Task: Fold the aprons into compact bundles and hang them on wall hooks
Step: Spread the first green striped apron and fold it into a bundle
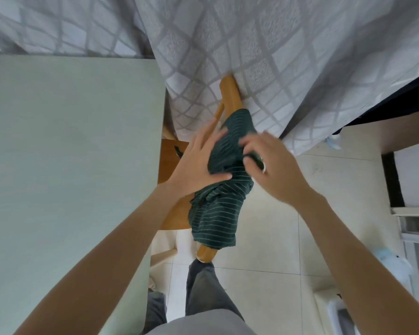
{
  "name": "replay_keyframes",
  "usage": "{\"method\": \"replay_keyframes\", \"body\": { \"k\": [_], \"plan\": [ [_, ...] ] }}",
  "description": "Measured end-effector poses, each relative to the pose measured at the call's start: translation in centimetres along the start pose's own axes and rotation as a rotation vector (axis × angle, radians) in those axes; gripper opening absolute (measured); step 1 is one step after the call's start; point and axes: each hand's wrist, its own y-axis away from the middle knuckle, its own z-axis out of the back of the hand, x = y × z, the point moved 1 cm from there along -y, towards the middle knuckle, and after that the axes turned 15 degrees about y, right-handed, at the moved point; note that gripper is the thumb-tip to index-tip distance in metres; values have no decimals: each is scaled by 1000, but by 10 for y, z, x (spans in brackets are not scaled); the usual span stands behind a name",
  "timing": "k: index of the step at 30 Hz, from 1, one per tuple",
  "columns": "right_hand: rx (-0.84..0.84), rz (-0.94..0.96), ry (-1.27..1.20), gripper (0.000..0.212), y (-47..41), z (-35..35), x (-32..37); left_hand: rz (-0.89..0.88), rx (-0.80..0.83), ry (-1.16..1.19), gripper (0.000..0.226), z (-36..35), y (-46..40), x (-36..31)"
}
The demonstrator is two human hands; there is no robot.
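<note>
I am looking down at a dark green apron [218, 189] with thin pale stripes, bunched and draped over the top rail of a wooden chair [229, 93]. Its long axis is following the rail, running from the near end by my legs up and slightly right toward the far end under the hanging cloth (the lower part is hanging loose over the rail, the upper part is narrower and more tightly gathered).

My left hand [198, 163] is lying on the left side of the bundle, its fingers [215, 136] stretched out flat and relaxed against the fabric, the thumb pressing across the middle of the bundle. My right hand [273, 165] is sitting on the right side, its fingers [249, 143] curled in and pinching a fold or strap of the apron; the motion blur is hiding exactly which. The apron is sitting between the two hands.

To the left a pale green counter [70, 165] is filling the view. A white quilted cloth [276, 56] with a grey diamond pattern is hanging over the far end of the chair. Below, a pale tiled floor [276, 238] is showing, with my grey trousers [203, 291] at the bottom.
</note>
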Motion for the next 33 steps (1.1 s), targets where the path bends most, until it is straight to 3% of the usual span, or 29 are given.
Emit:
{"method": "replay_keyframes", "body": {
  "k": [3, 5, 7, 9, 11, 13, 16, 18, 20, 22, 24, 25, 27, 31, 33],
  "plan": [
    [156, -75, -77, 10, 52, 0, 23, -180, 193, -97, 37, 1, 26, 6],
    [182, -179, -106, 19, 69, -9, 25, -28, 230, 25, 21, -1, 45, 4],
    [172, -330, -130, 47, 63, -18, 15, 209, 228, 194, 16, -2, 51, 1],
    [229, -424, -125, 79, 48, -28, -4, 297, 210, 256, 25, -1, 44, 1],
    [349, -420, -134, 107, 29, -40, -21, 262, 184, 219, 57, 0, 32, 1],
    [422, -367, -261, 119, 12, -44, -30, 222, 176, 116, 94, -2, 15, 3],
    [432, -351, -267, 121, 3, -45, -34, 227, 275, 61, 121, -6, -13, 13],
    [415, -373, -62, 119, 3, -47, -34, 224, 312, 24, 124, -7, -24, 20],
    [404, -358, 97, 102, 5, -44, -28, 222, 280, -88, 116, -8, -21, 17],
    [330, -296, 177, 62, 6, -36, -14, 184, 214, -142, 90, -5, -13, 8],
    [150, -235, 198, 20, 12, -30, -4, 60, 96, -155, 44, -1, -1, 5],
    [58, -202, 195, 14, 16, -28, -2, 10, 35, -138, 28, 2, 6, 4],
    [17, -161, 155, 25, 23, -32, -3, -33, -45, -98, 18, 5, 18, 4],
    [229, -218, -7, 81, 12, -35, -16, -67, -19, -11, 23, 4, 22, -23],
    [208, -219, -40, 62, 3, -32, -20, 17, -61, 39, 23, 4, 22, -38]
  ]
}}
